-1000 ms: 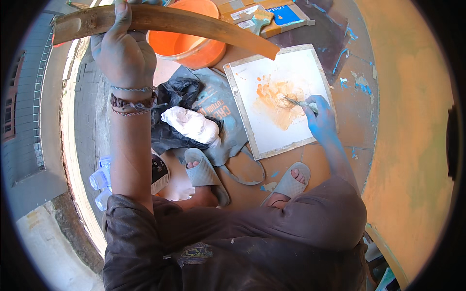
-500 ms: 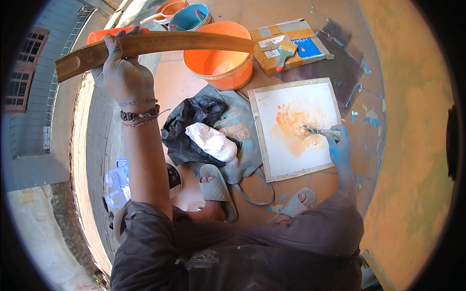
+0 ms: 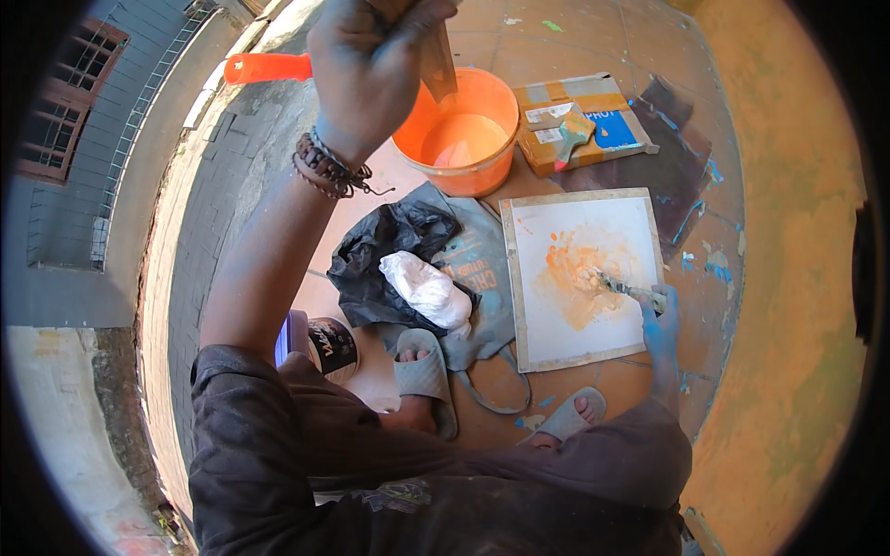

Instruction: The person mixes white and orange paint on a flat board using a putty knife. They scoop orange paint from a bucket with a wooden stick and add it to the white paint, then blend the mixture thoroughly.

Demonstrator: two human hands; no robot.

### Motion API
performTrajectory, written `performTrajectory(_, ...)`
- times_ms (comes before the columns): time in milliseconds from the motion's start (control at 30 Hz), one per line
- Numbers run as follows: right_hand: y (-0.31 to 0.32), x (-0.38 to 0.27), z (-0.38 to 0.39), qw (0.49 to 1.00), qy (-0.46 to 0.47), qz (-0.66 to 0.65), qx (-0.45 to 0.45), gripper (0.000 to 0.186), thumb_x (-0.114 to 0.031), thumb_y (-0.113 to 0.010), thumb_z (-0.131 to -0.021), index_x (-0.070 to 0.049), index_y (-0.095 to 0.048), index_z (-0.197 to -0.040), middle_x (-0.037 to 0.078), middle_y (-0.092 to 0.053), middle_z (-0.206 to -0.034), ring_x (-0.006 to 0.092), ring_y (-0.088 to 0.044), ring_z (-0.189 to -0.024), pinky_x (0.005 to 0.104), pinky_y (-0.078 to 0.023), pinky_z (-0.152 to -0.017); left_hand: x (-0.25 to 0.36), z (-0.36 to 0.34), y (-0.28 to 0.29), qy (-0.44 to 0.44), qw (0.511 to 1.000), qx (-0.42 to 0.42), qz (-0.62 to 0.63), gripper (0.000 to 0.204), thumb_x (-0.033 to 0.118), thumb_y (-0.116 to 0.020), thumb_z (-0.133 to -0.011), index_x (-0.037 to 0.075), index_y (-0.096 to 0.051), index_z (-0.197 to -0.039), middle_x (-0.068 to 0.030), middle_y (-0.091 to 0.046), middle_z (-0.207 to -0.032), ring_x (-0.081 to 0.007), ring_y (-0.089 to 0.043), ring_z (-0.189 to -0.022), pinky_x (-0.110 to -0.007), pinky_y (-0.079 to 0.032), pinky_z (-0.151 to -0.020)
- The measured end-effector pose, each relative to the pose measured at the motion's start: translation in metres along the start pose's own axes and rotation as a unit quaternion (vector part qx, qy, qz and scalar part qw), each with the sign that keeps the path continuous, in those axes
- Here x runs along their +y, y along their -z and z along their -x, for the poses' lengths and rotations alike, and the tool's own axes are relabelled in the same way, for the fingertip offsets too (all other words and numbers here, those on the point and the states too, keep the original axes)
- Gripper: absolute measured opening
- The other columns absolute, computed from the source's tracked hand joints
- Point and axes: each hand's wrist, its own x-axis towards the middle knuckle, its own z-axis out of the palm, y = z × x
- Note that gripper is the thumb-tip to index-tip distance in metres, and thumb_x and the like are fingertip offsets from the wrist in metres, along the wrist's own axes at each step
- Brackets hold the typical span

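Observation:
My left hand (image 3: 366, 88) is raised high at the upper left, its fingers closed around a brown wooden strip (image 3: 438, 67). The strip's lower end shows in front of the orange bucket (image 3: 505, 153); its upper part runs out of view. My right hand (image 3: 660, 320) grips a putty knife (image 3: 640, 293) smeared with paste. Its blade rests in orange-tinted white paste (image 3: 579, 287) on a white square board (image 3: 547, 343) with taped edges, lying on the floor.
A white plastic bundle (image 3: 426, 292) lies on a black bag (image 3: 371, 246) and a grey cloth bag (image 3: 477, 269). Beyond the board, a paintbrush (image 3: 575, 134) rests on a cardboard box (image 3: 538, 157). A tub (image 3: 332, 347) stands near my left foot. An orange-painted wall (image 3: 788, 278) rises at right.
My left hand has moved right and closer to the camera, swinging the strip from nearly level to steeply downward. The right hand keeps the knife on the board. The view has shifted slightly.

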Motion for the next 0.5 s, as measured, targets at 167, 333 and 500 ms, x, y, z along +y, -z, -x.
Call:
performTrajectory(167,0.0,0.01,0.001,1.0,-0.006,0.025,-0.008,0.027,-0.02,-0.062,-0.088,-0.006,-0.051,-0.108,0.003,-0.055,-0.069,0.0096,-0.049,-0.052,0.0246,-0.042,-0.046,-0.016,0.05,-0.021,-0.18,0.933,-0.217,-0.223,0.04,-0.005,-0.063,-0.07,0.004,-0.055,-0.108,-0.0147,-0.06,-0.092,-0.0323,-0.062,-0.083,-0.036,-0.051,-0.068)
performTrajectory(333,0.003,0.019,0.004,0.999,0.001,0.046,0.001,0.028,-0.021,-0.063,-0.087,-0.007,-0.051,-0.109,0.003,-0.055,-0.07,0.0095,-0.05,-0.054,0.0244,-0.042,-0.045,-0.026,0.101,-0.028,-0.252,0.87,-0.367,-0.212,0.033,0.009,-0.065,-0.074,0.003,-0.054,-0.104,-0.0146,-0.059,-0.101,-0.0319,-0.06,-0.098,-0.043,-0.051,-0.088)
performTrajectory(500,0.007,-0.012,0.005,0.991,-0.127,-0.029,-0.036,0.031,-0.019,-0.062,-0.085,-0.002,-0.052,-0.11,0.015,-0.06,-0.096,0.0248,-0.059,-0.085,0.035,-0.048,-0.076,-0.032,0.126,-0.013,-0.31,0.818,-0.396,-0.278,0.032,0.015,-0.06,-0.078,0.007,-0.05,-0.107,-0.0114,-0.055,-0.104,-0.0281,-0.057,-0.1,-0.047,-0.046,-0.095)
